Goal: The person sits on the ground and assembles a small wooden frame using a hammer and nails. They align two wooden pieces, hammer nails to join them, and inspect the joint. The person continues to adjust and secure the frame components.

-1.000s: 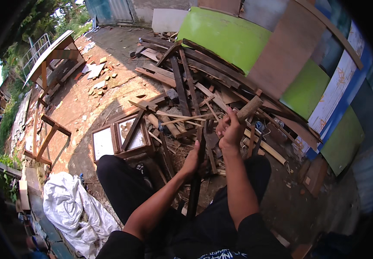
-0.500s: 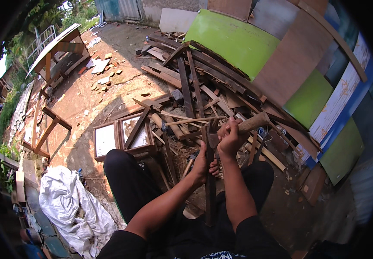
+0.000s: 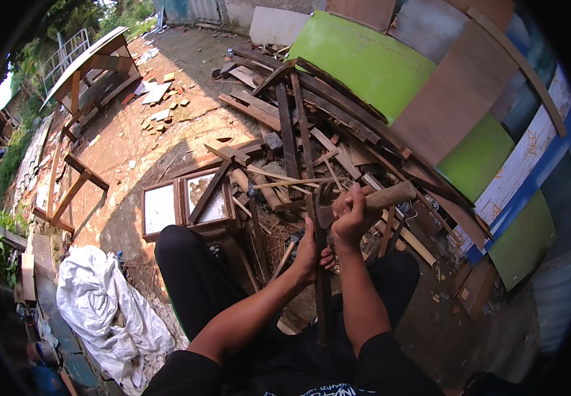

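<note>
Left hand (image 3: 307,255) — curled closed round a dark, straight-edged wooden bar (image 3: 323,300), centre, running toward the lap. Right hand (image 3: 350,216) — fist closed on a hammer (image 3: 393,195): thick, rounded wooden handle; claw head at the bar's upper end, contact unclear. Beyond: rough timber heap (image 3: 287,135); brown-framed white panels (image 3: 161,211). Left: crumpled white sheet (image 3: 104,310).

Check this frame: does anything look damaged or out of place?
Yes: left of the wood pile, the right framed panel is blotched brown, unlike its plain white neighbour, perhaps stained or peeling. A dark wooden strip slants across it.
</note>
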A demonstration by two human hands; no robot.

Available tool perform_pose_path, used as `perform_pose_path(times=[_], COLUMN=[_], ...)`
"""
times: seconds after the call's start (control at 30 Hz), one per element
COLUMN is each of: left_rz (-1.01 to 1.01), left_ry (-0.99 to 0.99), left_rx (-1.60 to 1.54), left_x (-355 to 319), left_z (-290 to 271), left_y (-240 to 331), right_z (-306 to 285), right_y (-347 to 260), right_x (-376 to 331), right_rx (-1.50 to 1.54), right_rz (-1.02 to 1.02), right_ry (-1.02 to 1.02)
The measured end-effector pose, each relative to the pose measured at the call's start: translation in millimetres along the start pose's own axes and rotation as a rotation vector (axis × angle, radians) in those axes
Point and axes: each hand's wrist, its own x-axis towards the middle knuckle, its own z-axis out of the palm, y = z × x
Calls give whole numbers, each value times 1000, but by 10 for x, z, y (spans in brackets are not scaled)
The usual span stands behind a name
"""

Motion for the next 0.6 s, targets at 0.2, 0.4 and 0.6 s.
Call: perform_pose_path(times=[0.2,0.4,0.6], left_rz=[366,265,364], left_ry=[291,260,287], left_rx=[574,562,780], left_x=[191,49,-74], left_z=[-270,-377,-498], left_y=[260,273,337], right_z=[-71,-178,-192], right_y=[-19,-49,-154], right_x=[309,362,407], right_rx=[204,26,166], right_rz=[8,65,237], right_ry=[-114,7,-74])
